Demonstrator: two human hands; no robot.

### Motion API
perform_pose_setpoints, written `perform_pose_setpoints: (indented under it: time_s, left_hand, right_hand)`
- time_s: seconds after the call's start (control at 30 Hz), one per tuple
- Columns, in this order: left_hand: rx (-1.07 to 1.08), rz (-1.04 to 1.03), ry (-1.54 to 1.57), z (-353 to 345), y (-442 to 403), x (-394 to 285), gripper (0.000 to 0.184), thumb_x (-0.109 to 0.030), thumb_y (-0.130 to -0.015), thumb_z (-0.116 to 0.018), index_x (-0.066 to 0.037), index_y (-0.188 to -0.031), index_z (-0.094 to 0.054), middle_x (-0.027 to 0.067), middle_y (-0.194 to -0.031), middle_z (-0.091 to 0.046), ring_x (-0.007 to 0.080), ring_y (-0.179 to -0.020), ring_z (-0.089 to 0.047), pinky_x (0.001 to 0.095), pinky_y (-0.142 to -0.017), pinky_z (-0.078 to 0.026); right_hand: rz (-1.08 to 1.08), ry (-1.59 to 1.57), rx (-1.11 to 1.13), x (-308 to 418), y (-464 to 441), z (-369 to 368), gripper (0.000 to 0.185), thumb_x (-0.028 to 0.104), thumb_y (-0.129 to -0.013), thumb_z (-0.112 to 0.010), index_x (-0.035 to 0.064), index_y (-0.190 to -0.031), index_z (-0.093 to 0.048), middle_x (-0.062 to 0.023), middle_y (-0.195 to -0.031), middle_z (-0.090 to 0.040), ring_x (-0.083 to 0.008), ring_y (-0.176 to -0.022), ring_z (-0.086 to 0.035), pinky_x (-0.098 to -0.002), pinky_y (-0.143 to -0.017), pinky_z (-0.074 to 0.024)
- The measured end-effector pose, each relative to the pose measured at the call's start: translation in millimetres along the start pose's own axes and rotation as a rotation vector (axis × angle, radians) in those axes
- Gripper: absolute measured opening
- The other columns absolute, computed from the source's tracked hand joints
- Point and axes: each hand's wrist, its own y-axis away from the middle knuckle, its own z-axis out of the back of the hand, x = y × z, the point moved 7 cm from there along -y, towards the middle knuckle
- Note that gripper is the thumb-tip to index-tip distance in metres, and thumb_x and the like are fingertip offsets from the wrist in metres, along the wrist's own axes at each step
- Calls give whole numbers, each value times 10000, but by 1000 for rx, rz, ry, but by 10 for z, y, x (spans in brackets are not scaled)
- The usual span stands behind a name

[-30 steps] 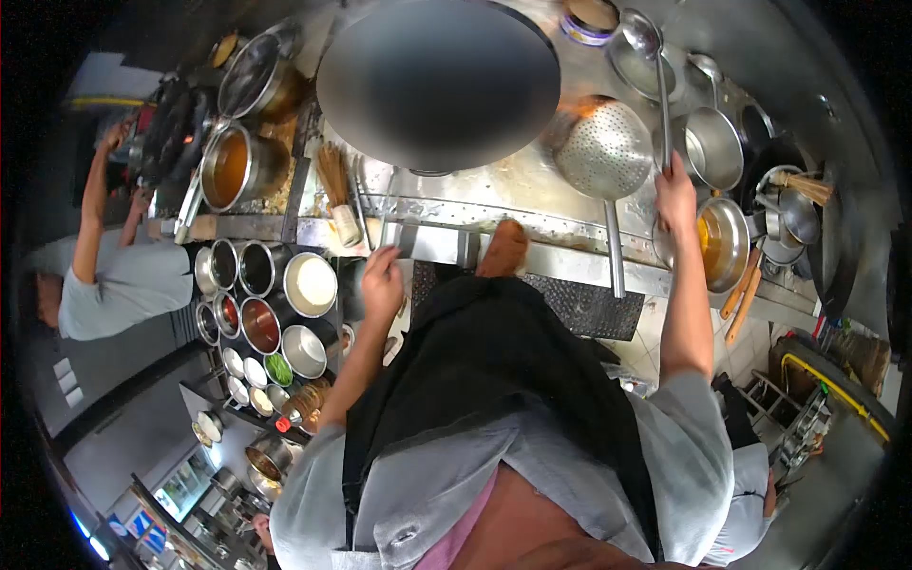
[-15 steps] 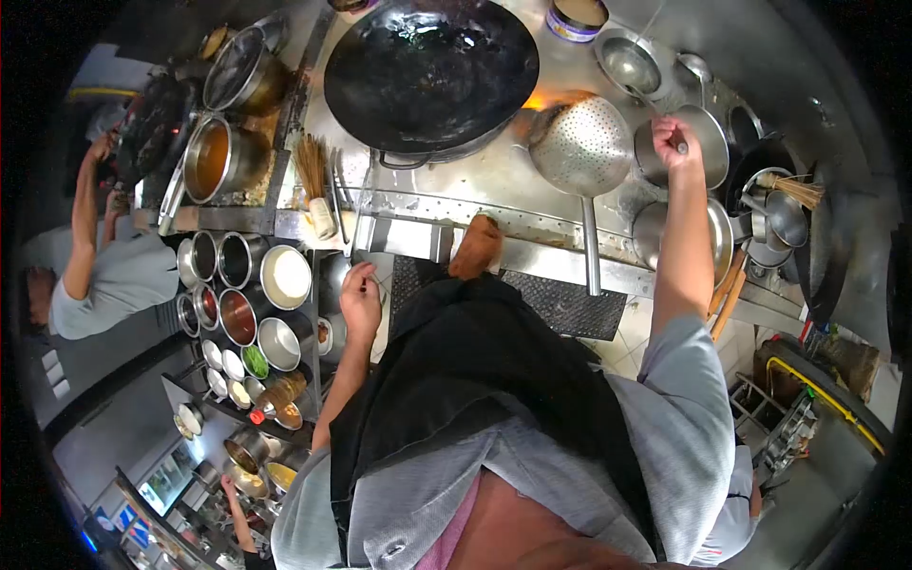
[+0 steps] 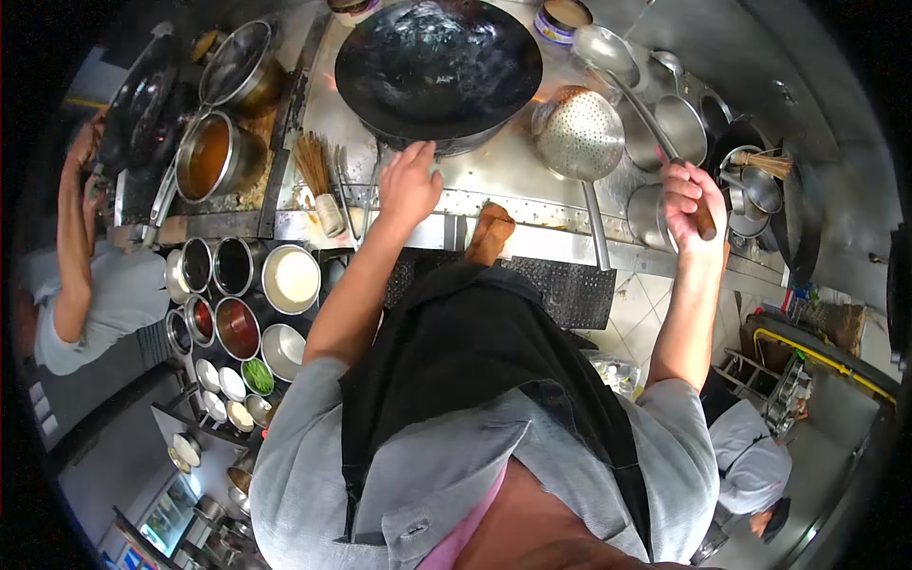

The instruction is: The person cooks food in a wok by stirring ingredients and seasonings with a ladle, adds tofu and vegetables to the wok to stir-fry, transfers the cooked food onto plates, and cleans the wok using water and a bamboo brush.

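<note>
Ladle (image 3: 648, 120) clenched in the right hand (image 3: 693, 201), right of the wok (image 3: 439, 71). Left hand (image 3: 408, 186) at the wok's near edge, grip unclear.

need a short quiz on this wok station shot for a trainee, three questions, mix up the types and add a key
1. Which hand grips the long wooden-ended handle?
2. True or false: the perforated skimmer lies to the person's left of the bristle brush.
3. Fill in: the left hand is at the near side of the black ____.

Key:
1. The right hand.
2. False; it lies to the right.
3. Wok.
</note>
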Motion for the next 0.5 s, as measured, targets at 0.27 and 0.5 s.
perform_pose_setpoints:
  time_s: [0.27,0.5]
  left_hand:
    - [107,-43,-3,-141,-69,164,485,-197,-838,-673,-66,-1302,-625,112,-1355,-577,347,-1186,-549,489,-1024,-428]
    - [-74,-119,252,62,217,365,412,-139,-812,-689,-71,-1218,-678,117,-1320,-613,373,-1164,-579,470,-993,-461]
  right_hand:
    - [-66,-135,-3,-1353,335,-232,525,84,-972,-502,-132,-1414,-316,-57,-909,-488,-81,-626,-506,-240,-459,-440]
    - [0,410,-320,-1950,236,198,425,76,-938,-563,20,-1344,-452,-51,-823,-530,-92,-534,-475,-233,-377,-401]
